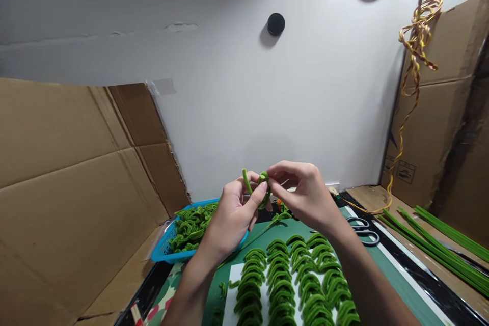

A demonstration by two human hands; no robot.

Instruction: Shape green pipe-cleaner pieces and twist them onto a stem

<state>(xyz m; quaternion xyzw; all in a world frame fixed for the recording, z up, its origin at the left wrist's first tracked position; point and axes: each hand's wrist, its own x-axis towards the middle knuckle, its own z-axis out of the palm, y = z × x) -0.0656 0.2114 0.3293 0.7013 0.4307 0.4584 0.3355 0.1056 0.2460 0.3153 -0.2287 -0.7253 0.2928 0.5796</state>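
My left hand [229,214] pinches a curled green pipe cleaner [263,178] between thumb and fingers, above the green mat [254,242]. One end sticks up past the left fingers. The fingertips of my right hand [300,196] close on the curled part from the right side. Below both hands, several rows of curved green pipe-cleaner pieces [280,285] lie on a white sheet [230,303]. Behind my left forearm stands a blue basket [160,253] filled with more curled green pieces [193,226].
Black-handled scissors [369,237] lie right of my right forearm. Long straight green pipe cleaners [439,254] rest at the far right. Cardboard panels [76,163] flank both sides, with a white wall [275,102] behind. A twisted yellow cord [401,137] hangs at right.
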